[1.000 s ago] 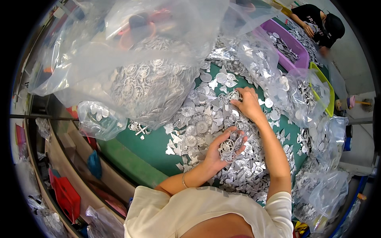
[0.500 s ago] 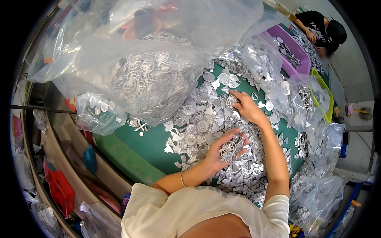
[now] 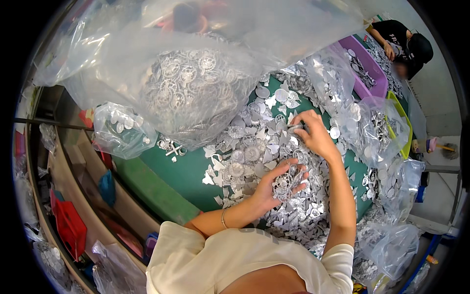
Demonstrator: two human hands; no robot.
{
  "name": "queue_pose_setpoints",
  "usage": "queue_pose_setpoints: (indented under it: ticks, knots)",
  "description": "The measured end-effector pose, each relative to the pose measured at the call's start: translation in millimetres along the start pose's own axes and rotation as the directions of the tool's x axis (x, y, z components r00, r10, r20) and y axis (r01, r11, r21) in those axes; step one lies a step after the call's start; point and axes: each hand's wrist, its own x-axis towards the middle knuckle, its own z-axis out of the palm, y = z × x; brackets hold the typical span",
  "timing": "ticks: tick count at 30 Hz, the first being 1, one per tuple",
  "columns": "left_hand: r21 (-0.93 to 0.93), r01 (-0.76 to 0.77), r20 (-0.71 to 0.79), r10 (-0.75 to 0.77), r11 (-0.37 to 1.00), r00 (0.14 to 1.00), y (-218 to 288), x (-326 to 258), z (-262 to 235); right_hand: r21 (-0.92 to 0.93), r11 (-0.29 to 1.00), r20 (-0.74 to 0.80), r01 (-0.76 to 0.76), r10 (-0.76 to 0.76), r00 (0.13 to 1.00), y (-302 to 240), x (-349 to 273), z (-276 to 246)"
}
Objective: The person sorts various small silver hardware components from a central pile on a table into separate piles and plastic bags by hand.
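My left hand (image 3: pixel 270 190) is palm up, its fingers curled around several openwork metal pieces (image 3: pixel 284 188). Farther off, my right hand (image 3: pixel 316 134) pinches a small round metal piece (image 3: pixel 295 128) between thumb and fingers, seen nearly edge-on. Both hands are over a broad heap of loose silver-grey metal pieces (image 3: pixel 252 153): discs, flat shapes and pierced rounds. The heap lies on a green tabletop (image 3: pixel 183 179) and runs under my left hand towards my body.
A big clear plastic bag (image 3: pixel 196 93) of openwork rounds stands beyond the heap. A smaller bag (image 3: pixel 125 130) sits left. Rightward are more filled bags (image 3: pixel 377 127), a purple bin (image 3: pixel 362 88) and a green tray (image 3: pixel 406 125). Another person (image 3: pixel 399 41) works at the far right.
My right hand has drawn slightly right, lifting the small round piece from the heap between its fingertips. My left hand stays nearly in place with its pieces. The whole view has shifted slightly.
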Motion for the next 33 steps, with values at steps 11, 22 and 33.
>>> queue_pose_setpoints:
  ticks: [11,22,33]
  knots:
    - [-0.015,0.003,0.033,-0.003,1.000,0.999,-0.9,2.6,-4.3,0.923,0.259,0.152,-0.285,0.435,0.888,16.1,2.1,14.0]
    - [0.035,0.006,0.005,-0.006,0.999,1.000,-0.6,0.5,-2.2,0.127,0.990,-0.137,-0.069,0.086,0.987,6.0,20.2,26.0]
    - [0.078,0.049,0.036,-0.052,0.996,0.998,-1.4,-1.9,-0.4,0.953,-0.135,0.298,-0.273,0.237,0.925,-20.6,5.6,12.5]
